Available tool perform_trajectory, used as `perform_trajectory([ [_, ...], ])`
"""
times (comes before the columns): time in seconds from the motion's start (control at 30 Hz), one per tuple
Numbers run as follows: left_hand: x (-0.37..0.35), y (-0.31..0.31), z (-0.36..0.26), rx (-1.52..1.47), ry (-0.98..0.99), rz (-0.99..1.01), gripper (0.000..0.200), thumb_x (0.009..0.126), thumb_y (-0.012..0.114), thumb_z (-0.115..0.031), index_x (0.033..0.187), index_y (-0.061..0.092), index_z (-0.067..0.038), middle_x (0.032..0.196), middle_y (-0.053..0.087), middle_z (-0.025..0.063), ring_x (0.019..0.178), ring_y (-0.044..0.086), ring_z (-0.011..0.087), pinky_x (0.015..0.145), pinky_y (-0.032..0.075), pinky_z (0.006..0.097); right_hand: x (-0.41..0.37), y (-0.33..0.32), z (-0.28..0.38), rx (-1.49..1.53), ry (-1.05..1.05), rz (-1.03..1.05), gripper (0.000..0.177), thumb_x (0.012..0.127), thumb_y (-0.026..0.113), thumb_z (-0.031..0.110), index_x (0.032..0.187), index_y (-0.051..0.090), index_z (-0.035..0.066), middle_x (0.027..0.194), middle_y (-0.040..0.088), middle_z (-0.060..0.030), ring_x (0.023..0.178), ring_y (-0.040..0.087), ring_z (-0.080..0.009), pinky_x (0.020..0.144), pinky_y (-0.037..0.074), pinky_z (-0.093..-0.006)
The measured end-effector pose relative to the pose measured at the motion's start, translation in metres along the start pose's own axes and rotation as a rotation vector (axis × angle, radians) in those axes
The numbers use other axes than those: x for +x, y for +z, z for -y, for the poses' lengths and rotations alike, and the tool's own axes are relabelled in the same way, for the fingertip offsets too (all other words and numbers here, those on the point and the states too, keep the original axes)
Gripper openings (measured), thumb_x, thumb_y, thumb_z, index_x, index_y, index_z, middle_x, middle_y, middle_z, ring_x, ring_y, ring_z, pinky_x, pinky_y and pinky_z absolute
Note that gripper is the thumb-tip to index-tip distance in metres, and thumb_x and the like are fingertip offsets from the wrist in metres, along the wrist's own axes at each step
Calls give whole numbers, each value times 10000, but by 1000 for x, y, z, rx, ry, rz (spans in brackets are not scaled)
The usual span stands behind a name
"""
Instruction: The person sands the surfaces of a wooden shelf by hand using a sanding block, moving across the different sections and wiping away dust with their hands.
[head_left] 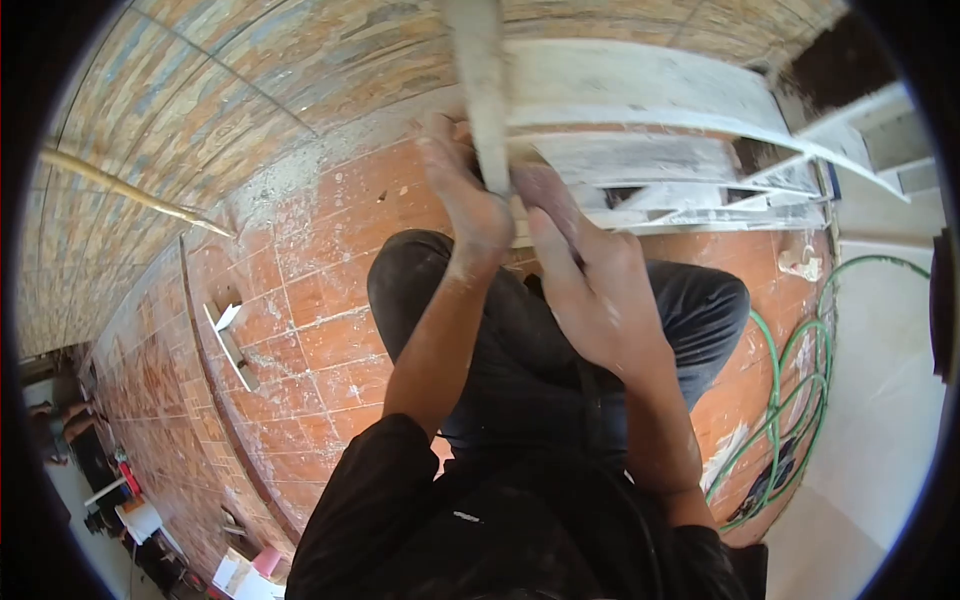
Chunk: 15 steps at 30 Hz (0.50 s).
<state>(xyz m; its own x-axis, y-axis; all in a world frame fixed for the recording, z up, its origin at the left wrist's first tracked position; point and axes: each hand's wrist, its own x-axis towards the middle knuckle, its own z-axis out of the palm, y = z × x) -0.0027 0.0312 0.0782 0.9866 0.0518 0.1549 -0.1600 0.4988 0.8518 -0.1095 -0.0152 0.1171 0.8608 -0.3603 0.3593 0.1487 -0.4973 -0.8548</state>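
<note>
A pale, dusty wooden post (482, 95), smeared by motion, rises between my hands. My left hand (468, 190) grips its lower part from the left, with some fingers behind it. On the right side, my right hand (590, 275) is closed round a dull purplish-brown piece that looks like sandpaper (550, 203), pressed close against the post. Both hands are above my bent knees. Just beyond them lies a white-coated wooden frame (640, 100) with slats, its surface streaked with dust.
Dusty orange floor tiles (330, 260) surround me. A green hose (770, 420) lies coiled at right by a white wall. At left are a bamboo pole (130, 190) and a small white angled piece (230, 345). A person's legs (70, 420) show far left.
</note>
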Motion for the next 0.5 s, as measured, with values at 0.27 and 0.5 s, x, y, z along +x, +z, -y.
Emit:
perform_trajectory([
  [0.27, -6, -10, 9, -31, -44, 146, 574, 977, 175, -565, 1041, 447, -64, 826, 581, 76, 700, 545, 124, 594, 437, 256, 22, -8, 1, 5, 179, 285, 147, 799, 509, 90, 819, 511, -56, 585, 473, -64, 540, 411, -134, 504, 379, -294],
  [0.5, -2, -2, 8, 21, -35, 116, 550, 989, 139, -536, 1030, 432, -73, 721, 560, 76, 603, 521, 145, 553, 440, 262, 29, -13, 9, 12, 277, 337, 191, 747, 555, 52, 880, 515, -79, 606, 431, -177, 557, 417, -208, 560, 406, -351],
])
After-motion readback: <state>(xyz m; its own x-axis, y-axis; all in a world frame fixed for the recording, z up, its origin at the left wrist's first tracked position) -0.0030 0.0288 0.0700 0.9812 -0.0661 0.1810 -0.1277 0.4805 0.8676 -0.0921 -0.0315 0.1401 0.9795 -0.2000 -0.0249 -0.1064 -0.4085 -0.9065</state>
